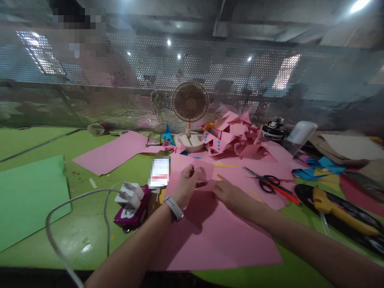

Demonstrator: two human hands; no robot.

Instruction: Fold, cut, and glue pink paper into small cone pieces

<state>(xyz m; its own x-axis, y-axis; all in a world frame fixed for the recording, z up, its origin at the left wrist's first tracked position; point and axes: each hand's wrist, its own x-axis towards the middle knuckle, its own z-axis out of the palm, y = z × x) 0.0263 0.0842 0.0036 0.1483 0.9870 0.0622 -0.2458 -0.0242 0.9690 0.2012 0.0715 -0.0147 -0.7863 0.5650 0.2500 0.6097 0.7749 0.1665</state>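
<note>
My left hand, with a grey watch band on the wrist, is closed on a small piece of pink paper, raised above the large pink sheet. Just to its right, my right hand rests low over that sheet with the fingers apart, the index stretched forward and the others bent; I see nothing held in it. Short yellow strips lie on the pink paper beyond the hands. Black scissors lie right of my right hand, beside an orange-red cutter-like tool.
Behind stand a small fan and a heap of folded pink paper. Left are a lit phone, a purple power strip with white chargers and cables, and green paper. At right lies a yellow-handled glue gun.
</note>
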